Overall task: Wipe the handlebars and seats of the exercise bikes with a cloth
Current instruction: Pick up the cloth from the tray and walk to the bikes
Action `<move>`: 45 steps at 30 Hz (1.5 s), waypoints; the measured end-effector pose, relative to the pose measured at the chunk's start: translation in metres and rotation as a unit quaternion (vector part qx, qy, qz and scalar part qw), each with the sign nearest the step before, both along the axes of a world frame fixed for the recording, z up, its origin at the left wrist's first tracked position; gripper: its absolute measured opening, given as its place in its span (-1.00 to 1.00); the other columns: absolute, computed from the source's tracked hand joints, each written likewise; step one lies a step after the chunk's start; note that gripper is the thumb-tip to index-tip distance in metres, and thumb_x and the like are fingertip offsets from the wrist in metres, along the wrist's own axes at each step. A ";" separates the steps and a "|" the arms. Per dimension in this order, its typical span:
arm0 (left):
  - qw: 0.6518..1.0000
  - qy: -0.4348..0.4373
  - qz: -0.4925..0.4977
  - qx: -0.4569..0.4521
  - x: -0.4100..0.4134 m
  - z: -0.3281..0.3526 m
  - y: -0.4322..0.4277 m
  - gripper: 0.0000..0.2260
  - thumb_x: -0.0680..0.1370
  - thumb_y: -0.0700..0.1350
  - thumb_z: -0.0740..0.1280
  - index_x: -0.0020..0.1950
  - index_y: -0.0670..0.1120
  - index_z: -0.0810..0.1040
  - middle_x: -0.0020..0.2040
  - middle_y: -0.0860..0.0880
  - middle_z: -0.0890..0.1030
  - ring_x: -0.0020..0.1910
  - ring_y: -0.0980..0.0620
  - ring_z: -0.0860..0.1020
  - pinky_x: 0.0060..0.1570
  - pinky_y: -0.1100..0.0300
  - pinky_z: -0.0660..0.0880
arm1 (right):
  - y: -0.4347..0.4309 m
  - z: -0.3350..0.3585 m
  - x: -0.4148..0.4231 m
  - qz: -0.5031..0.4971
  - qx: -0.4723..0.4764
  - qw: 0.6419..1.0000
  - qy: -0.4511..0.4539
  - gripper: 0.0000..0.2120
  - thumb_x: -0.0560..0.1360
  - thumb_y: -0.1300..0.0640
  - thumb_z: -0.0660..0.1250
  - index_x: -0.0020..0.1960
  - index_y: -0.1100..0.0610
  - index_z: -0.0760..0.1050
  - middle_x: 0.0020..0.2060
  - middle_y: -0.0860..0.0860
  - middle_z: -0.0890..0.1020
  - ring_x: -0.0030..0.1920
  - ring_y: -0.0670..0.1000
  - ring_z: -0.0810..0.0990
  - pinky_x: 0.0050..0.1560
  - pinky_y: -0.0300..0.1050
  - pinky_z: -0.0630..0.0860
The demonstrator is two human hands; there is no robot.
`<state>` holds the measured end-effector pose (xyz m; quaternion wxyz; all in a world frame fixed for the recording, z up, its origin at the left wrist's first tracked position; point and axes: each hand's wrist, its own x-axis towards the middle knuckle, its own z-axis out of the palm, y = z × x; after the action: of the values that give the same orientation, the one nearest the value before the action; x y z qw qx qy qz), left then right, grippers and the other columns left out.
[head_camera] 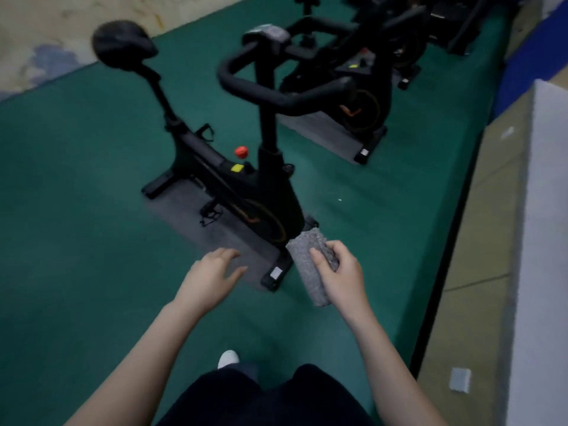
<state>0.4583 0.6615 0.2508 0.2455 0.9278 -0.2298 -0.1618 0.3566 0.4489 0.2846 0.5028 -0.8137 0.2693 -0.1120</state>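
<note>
Cloth [304, 256]: grey, folded thick for wiping; gripped in right hand [341, 273], near
Left hand [212, 272]: empty, fingers loosely spread; free to steady bike [270, 192]
Handlebars [276, 101]: far, ahead of hands; not yet touched
Seat [123, 41]: far left; untouched

Grey cloth [310, 265], black bike [246, 179], green floor [76, 179]

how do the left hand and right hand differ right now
The right hand grips a folded grey cloth, fingers curled round it; the left hand holds nothing, its fingers spread and relaxed. The right hand has its thumb pressed on the cloth, while the left hand hangs palm down over the floor mat. Both are bare, held out in front of the body, and neither touches the bike.
</note>
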 end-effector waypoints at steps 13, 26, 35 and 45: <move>0.971 0.039 0.205 0.116 0.022 -0.032 0.194 -0.60 0.59 0.10 0.19 0.35 -0.07 0.42 0.32 -0.02 0.47 0.28 -0.05 0.43 0.24 0.04 0.32 | 0.133 -0.015 0.116 0.135 -0.003 0.991 0.020 -0.87 0.52 0.03 0.35 -0.17 0.04 0.49 -0.32 -0.14 0.58 -0.28 -0.15 0.52 -0.27 -0.31 0.43; 0.951 0.040 0.280 0.125 0.125 -0.020 0.236 -0.61 0.59 0.11 0.18 0.36 -0.04 0.41 0.32 0.01 0.46 0.29 -0.02 0.42 0.24 0.08 0.30 | 0.175 -0.014 0.271 0.185 -0.027 0.982 0.007 -0.92 0.52 0.05 0.35 -0.10 0.01 0.46 -0.24 -0.20 0.55 -0.21 -0.35 0.52 -0.23 -0.53 0.37; 0.961 0.014 0.243 0.128 0.232 0.000 0.242 -0.60 0.60 0.12 0.17 0.38 -0.02 0.38 0.34 0.04 0.44 0.30 0.01 0.40 0.27 0.09 0.29 | 0.191 -0.004 0.366 0.186 -0.008 0.983 -0.003 -0.82 0.54 0.02 0.33 -0.22 -0.05 0.41 -0.31 -0.12 0.53 -0.31 -0.29 0.49 -0.30 -0.46 0.38; 0.983 -0.021 0.153 0.098 0.371 0.002 0.282 -0.60 0.59 0.11 0.20 0.38 -0.02 0.40 0.32 0.05 0.46 0.30 0.00 0.40 0.26 0.08 0.28 | 0.226 -0.017 0.438 0.049 0.011 0.999 -0.002 -0.95 0.52 0.09 0.35 -0.10 0.03 0.49 -0.20 -0.10 0.60 -0.19 -0.17 0.56 -0.26 -0.50 0.39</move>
<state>0.8297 0.9432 0.2525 0.1704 0.9747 -0.0738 -0.1245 0.7941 0.6745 0.2680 0.5174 -0.8198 0.2295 -0.0863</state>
